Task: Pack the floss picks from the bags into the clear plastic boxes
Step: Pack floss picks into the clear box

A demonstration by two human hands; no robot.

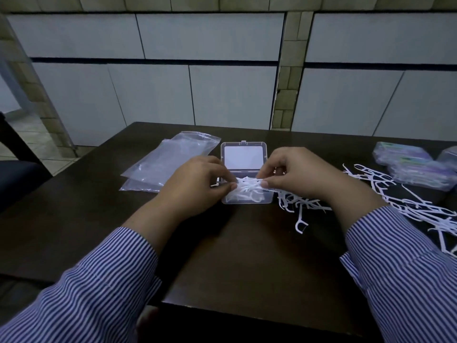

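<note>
Over the open clear box (246, 169), left hand (197, 180) and right hand (294, 173) pinch a floss-pick bundle (248, 188) (empty bags (165, 162) left of the box).

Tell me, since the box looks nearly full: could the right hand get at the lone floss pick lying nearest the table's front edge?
Probably yes: the lone floss pick lies uncovered just inside the right hand, though that hand is now pinching a floss pick bundle.

Dim, bluish cast; wide-angle bending at edges; soft focus; faint shadows under forearms.
</note>
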